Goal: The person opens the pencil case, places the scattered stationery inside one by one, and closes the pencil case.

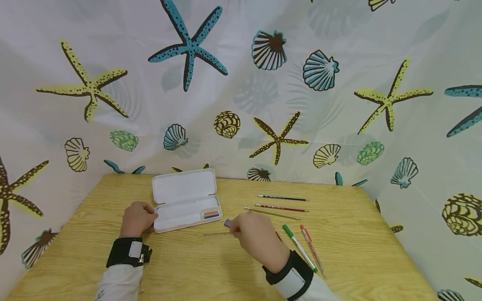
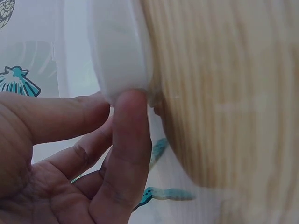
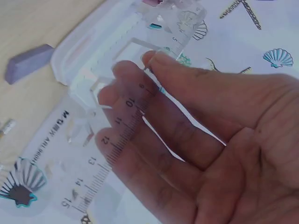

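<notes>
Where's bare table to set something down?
Bare table: in front of the white case, between left hand and right hand; also right of the red pen. Crowded: around the right hand, with held ruler, purple eraser, green pen and pencils close by.

On my feed: desk-work spot, can't tell room type. I see wood table (image 1: 180,267), shell-print cloth (image 1: 233,25) around it, pens (image 1: 300,248), case (image 1: 184,187).
</notes>
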### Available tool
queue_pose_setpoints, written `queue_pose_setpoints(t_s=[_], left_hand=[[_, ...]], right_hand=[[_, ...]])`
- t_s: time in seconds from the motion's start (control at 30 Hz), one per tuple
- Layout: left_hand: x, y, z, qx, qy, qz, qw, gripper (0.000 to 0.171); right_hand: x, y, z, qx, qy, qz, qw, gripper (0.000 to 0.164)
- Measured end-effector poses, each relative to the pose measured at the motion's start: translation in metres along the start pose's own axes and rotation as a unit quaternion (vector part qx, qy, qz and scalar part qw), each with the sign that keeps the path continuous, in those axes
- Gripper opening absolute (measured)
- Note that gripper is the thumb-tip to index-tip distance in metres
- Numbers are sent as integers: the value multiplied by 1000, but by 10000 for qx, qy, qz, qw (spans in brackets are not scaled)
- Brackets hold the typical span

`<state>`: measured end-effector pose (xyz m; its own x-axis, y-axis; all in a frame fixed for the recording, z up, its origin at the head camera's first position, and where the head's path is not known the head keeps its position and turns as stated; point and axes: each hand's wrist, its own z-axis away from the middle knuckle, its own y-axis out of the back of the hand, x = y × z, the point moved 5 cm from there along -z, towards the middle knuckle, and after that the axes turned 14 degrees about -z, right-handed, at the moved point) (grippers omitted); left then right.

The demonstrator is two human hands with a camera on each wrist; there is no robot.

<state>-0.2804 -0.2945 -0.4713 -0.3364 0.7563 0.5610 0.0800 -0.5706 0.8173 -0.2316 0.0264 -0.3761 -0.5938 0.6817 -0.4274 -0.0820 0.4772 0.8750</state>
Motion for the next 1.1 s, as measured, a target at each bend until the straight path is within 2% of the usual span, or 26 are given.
queue_pose_setpoints(t_s=[0.2, 0.47, 0.63, 0.9, 1.1], left_hand=[[1, 0, 1, 18, -23, 28, 10000, 20], [-1, -1, -1, -10, -15, 74, 10000, 19], [-2, -2, -2, -34, 5, 59, 10000, 20], [-2, -1, -4, -1, -86, 122, 9999, 20], [-2, 0, -3, 0, -59, 119, 9999, 20]], right_hand=[[-15, 11, -16, 422, 244, -153, 9987, 12], [-31, 7, -38, 704, 506, 29, 9962, 21], [-39, 4, -53, 847, 727, 248, 9934, 15], [-45, -10, -77, 813, 873, 510, 9916, 12], [-41, -33, -100, 779, 913, 773, 9898, 13]])
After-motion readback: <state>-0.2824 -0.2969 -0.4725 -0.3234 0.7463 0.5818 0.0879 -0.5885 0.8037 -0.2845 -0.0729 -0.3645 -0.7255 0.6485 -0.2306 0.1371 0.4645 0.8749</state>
